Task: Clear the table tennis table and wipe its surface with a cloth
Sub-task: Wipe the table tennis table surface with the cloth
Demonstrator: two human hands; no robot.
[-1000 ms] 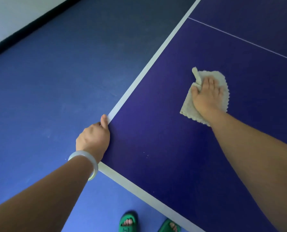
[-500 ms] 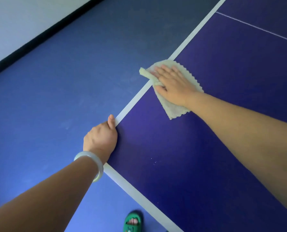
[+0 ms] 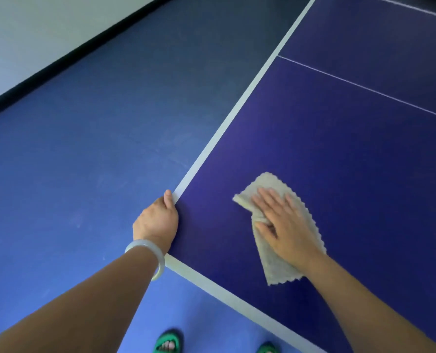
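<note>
The dark blue table tennis table [image 3: 339, 154] fills the right side, with white edge lines and a thin white centre line. A pale beige cloth [image 3: 273, 261] with a scalloped hem lies flat on it near the front left corner. My right hand [image 3: 283, 225] presses down on the cloth with straight, spread fingers. My left hand [image 3: 158, 222] grips the table's left edge close to the corner, thumb along the white line, fingers curled under and hidden. A pale bangle sits on that wrist.
Blue floor [image 3: 84, 161] spreads to the left of the table, ending at a black skirting strip [image 3: 59, 59] below a light wall. My feet in green sandals [image 3: 167, 343] stand at the table's front edge.
My right hand has swept the cloth from the left edge line back toward me, to a spot near the front corner. My left hand has kept its grip on the edge.
</note>
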